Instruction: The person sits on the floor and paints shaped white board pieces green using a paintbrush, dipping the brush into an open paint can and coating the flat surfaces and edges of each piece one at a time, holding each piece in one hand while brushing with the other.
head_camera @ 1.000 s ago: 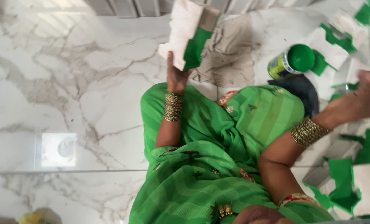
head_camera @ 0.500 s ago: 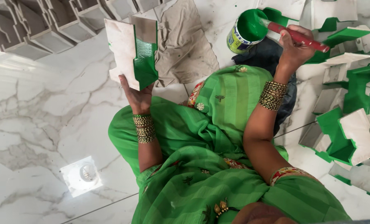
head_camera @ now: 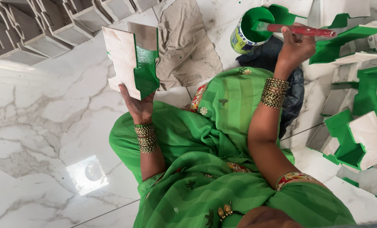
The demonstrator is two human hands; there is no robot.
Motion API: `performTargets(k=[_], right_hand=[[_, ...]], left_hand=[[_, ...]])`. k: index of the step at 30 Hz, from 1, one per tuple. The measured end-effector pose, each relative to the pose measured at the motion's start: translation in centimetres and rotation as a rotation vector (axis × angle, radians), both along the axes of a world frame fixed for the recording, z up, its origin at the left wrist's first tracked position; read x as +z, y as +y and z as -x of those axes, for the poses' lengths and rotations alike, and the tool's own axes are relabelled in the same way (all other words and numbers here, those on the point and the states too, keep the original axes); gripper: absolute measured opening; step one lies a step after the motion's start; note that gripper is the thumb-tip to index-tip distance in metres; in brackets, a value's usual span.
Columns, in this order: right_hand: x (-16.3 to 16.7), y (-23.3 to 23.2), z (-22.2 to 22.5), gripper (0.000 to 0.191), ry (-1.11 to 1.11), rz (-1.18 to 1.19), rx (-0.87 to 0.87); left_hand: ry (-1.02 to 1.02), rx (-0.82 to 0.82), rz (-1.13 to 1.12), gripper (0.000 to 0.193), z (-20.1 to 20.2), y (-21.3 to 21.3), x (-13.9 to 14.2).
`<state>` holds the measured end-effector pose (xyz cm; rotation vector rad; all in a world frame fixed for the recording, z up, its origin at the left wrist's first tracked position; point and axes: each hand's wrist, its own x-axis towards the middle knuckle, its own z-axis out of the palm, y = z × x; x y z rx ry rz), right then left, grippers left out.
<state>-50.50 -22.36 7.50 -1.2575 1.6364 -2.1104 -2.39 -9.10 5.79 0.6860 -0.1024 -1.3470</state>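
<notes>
Paint can of green paint stands on the marble floor up by your right hand, which grips a red-handled brush lying crosswise, bristles over the can, while your left hand clasps the half-green stepped block upright, well apart.

Left hand grips a white stepped block, one face painted green, raised off the marble floor. Right hand holds a red-handled brush, bristles in the green paint can. Painted blocks lie along the floor's right edge, unpainted ones at top left.
</notes>
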Motion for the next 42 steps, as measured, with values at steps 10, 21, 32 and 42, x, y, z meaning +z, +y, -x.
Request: performTargets(k=[10,21,32,42], right_hand=[[-1.8,-2.3,-1.4,0.027,0.24,-0.191,-0.173],[-2.3,-0.5,4.5,0.031,-0.239,-0.047,0.004],[-2.8,-1.5,-0.3,0.029,0.358,-0.211,-0.141],[0.3,2.4,4.6,0.027,-0.363,-0.093,0.098]], left_hand=[[-0.022,0.004,0.0,0.082,0.1,0.3,-0.2],[-0.019,0.023,-0.011,0.081,0.0,0.2,0.2],[-0.021,0.022,-0.024,0.082,0.2,0.3,-0.2],[-0.003,0.025,0.007,0.082,-0.3,0.4,-0.6]])
